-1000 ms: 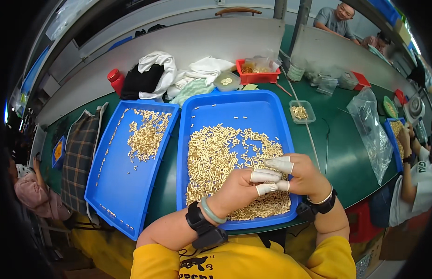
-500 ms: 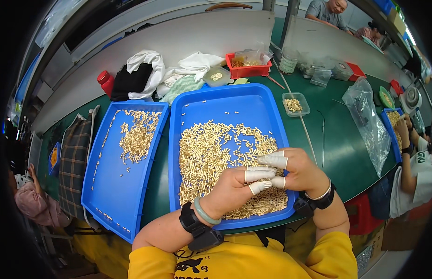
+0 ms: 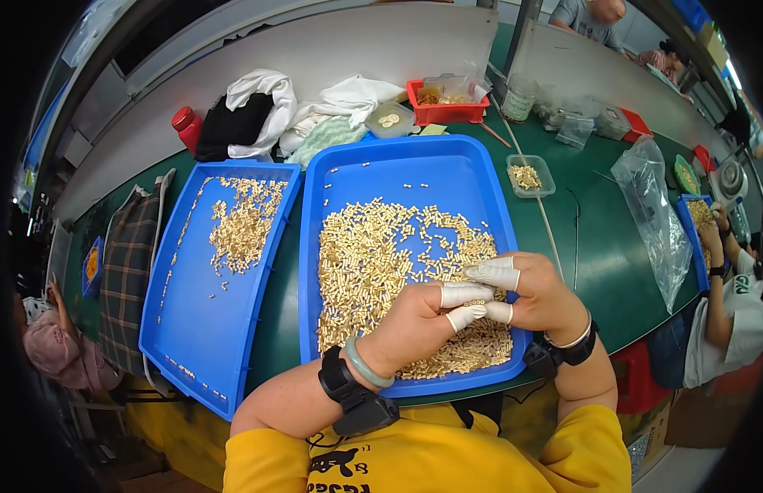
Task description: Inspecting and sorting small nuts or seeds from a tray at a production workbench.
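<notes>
My left hand (image 3: 414, 322) and my right hand (image 3: 543, 294) meet over the near right part of a large blue tray (image 3: 402, 160). White finger cots cover the thumb and index fingertips of both. Between those tips is pinched a short row of small brass cylinders (image 3: 474, 302), whose round ends face up toward me. Below and around the hands lies a wide heap of loose brass cylinders (image 3: 365, 263), with a few strays on the tray's far part. My other fingers are partly hidden.
A second blue tray (image 3: 202, 300) on the left holds a smaller brass pile and lined-up pieces along its edges. A small clear tub (image 3: 530, 177) of brass parts, a red bin (image 3: 449, 111), cloths (image 3: 349, 100) and a plastic bag (image 3: 654, 218) lie around. Co-workers sit at both sides.
Both hands stay together over the tray. The fingers have tilted slightly, and the row of brass cylinders between them shows more clearly. The view has shifted a little.
</notes>
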`<state>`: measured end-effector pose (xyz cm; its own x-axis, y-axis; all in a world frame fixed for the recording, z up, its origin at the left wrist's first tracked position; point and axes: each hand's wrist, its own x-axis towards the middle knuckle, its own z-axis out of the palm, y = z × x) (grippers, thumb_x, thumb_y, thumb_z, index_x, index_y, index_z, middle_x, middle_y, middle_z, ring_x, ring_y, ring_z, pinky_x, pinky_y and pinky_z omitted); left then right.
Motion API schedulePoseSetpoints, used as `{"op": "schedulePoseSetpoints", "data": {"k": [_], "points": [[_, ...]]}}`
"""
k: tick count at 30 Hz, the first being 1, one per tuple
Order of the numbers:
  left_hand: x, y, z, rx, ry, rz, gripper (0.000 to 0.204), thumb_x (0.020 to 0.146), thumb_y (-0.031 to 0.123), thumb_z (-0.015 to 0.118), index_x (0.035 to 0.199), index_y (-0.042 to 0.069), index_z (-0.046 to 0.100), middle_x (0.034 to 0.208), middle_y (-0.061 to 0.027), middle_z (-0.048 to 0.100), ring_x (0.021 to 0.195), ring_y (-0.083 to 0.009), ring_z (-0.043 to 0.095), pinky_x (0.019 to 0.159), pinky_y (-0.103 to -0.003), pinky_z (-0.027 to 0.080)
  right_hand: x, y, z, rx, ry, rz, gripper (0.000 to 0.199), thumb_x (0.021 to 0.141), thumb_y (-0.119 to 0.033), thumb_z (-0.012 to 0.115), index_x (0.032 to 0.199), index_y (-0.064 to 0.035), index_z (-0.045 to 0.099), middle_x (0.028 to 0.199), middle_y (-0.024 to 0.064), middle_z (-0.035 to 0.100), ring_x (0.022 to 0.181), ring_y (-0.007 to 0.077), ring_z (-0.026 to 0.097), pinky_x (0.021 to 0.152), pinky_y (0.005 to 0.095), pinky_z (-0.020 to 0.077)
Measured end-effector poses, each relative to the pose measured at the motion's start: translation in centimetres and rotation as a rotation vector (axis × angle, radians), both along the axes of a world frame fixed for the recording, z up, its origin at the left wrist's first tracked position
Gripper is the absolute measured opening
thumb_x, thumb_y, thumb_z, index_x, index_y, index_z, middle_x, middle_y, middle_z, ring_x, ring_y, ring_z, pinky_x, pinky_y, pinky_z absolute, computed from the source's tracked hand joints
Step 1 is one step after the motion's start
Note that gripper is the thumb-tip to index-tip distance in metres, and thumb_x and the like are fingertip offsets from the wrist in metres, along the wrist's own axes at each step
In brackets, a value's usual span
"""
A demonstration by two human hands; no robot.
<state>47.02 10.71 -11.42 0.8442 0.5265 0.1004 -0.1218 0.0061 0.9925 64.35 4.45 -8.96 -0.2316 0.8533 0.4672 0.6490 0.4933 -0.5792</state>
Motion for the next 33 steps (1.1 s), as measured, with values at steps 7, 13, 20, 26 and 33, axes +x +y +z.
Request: {"op": "schedulePoseSetpoints", "data": {"k": [7, 13, 20, 26, 33], "points": [[0.2, 0.4, -0.2, -0.374, 0.111, -0.088, 0.017, 0.079, 0.003, 0.056, 0.095, -0.001, 0.059, 0.092, -0.0084, 0.060, 0.084, -0.0133, 0.057, 0.074, -0.024, 0.047, -0.1, 0.4, -0.3, 0.156, -0.092, 0.061, 0.035, 0.059, -0.010, 0.069, 0.093, -0.0073, 0.061, 0.085, 0.0074, 0.062, 0.074, 0.0219, 0.060, 0.064, 0.0302, 0.0483], [0.6, 0.3, -0.5, -0.795, 0.101, -0.142, 0.019, 0.080, 0.004, 0.054, 0.097, -0.003, 0.056, 0.093, -0.0103, 0.059, 0.086, -0.0184, 0.058, 0.078, -0.029, 0.049, 0.0, 0.4, -0.3, 0.210, -0.127, 0.087, 0.031, 0.059, -0.013, 0.071, 0.089, -0.0088, 0.064, 0.083, 0.0062, 0.062, 0.073, 0.0211, 0.060, 0.061, 0.0297, 0.0480], [0.3, 0.1, 0.1, -0.178, 0.064, 0.138, 0.025, 0.078, 0.003, 0.055, 0.103, -0.002, 0.055, 0.107, -0.0133, 0.053, 0.095, -0.0225, 0.055, 0.080, -0.031, 0.047, 0.3, -0.1, -0.5, 0.053, 0.113, -0.051, 0.026, 0.061, -0.011, 0.071, 0.086, -0.0066, 0.064, 0.079, 0.0080, 0.062, 0.073, 0.0204, 0.061, 0.064, 0.0264, 0.0470], [0.1, 0.4, 2.3, 0.690, -0.012, 0.329, 0.032, 0.073, -0.001, 0.057, 0.105, 0.002, 0.056, 0.116, -0.0163, 0.046, 0.099, -0.0283, 0.052, 0.080, -0.035, 0.045, -0.1, -0.7, -0.6, -0.294, 0.427, -0.013, 0.024, 0.065, -0.009, 0.070, 0.087, -0.0043, 0.063, 0.079, 0.0074, 0.063, 0.074, 0.0162, 0.061, 0.067, 0.0245, 0.0458], [0.5, 1.1, 1.9, 0.940, -0.139, 0.091, 0.032, 0.067, -0.005, 0.059, 0.097, 0.006, 0.060, 0.109, -0.0175, 0.052, 0.098, -0.0310, 0.052, 0.080, -0.034, 0.044, -0.3, -0.4, -1.0, -0.635, 0.737, 0.162, 0.023, 0.067, -0.009, 0.070, 0.088, -0.0028, 0.063, 0.078, 0.0014, 0.062, 0.074, 0.0069, 0.055, 0.066, 0.0225, 0.0445]]}}
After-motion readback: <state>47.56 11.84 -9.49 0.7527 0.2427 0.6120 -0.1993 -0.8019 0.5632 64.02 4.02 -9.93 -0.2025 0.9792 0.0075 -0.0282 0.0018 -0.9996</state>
